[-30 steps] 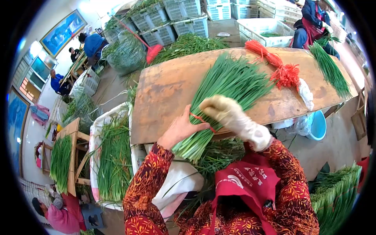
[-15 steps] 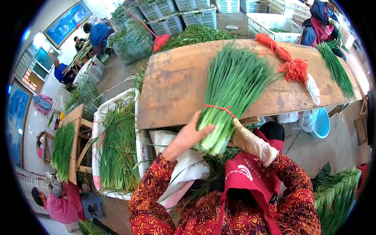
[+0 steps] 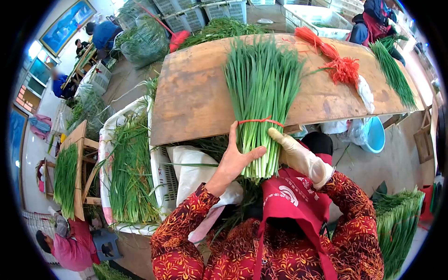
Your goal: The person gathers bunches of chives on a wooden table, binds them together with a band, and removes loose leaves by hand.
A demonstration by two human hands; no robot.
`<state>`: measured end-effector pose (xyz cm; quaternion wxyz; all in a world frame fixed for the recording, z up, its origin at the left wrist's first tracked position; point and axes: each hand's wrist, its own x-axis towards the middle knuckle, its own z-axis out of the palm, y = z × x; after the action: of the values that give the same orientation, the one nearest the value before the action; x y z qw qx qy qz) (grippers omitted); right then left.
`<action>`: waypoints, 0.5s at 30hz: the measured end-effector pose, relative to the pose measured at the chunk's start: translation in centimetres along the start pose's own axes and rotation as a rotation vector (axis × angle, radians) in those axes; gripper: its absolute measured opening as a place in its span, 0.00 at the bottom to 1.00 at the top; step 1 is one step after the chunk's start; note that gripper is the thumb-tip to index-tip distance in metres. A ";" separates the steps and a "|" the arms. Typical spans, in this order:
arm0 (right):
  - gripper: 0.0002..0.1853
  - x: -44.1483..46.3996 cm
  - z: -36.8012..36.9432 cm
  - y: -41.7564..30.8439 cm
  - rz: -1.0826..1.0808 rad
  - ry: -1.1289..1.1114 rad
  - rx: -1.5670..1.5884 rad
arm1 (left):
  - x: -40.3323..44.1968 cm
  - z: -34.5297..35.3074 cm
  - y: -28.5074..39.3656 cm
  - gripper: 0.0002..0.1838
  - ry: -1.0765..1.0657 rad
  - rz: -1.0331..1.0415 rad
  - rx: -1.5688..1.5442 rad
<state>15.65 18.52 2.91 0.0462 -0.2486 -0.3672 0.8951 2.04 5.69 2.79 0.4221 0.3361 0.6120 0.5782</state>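
Cupping slender, red-banded greens (image 3: 263, 88) — bare left hand (image 3: 236, 157), pale-gloved right hand (image 3: 295, 151).

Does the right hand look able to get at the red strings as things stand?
Probably yes: nothing seems to stand between the right hand and the red strings, though it would have to leave the bundle.
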 end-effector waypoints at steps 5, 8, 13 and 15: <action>0.32 0.3 -0.3 0.2 -0.085 0.034 -0.102 | -1.2 0.9 -0.7 0.58 0.068 0.016 -0.040; 0.32 0.2 -0.5 -0.8 0.002 0.020 -0.123 | -1.4 0.9 -0.9 0.54 0.101 -0.030 -0.197; 0.35 -0.4 -0.3 -2.0 0.054 0.004 -0.286 | -0.8 -0.3 0.7 0.42 -0.033 -0.195 -0.428; 0.36 -0.2 -0.9 -2.2 0.122 -0.014 -0.313 | -0.3 -0.4 1.2 0.40 -0.059 -0.241 -0.385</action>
<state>15.97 20.65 3.98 -0.0501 -0.2686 -0.4866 0.8298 1.72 5.39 4.05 0.5623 0.1905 0.5135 0.6195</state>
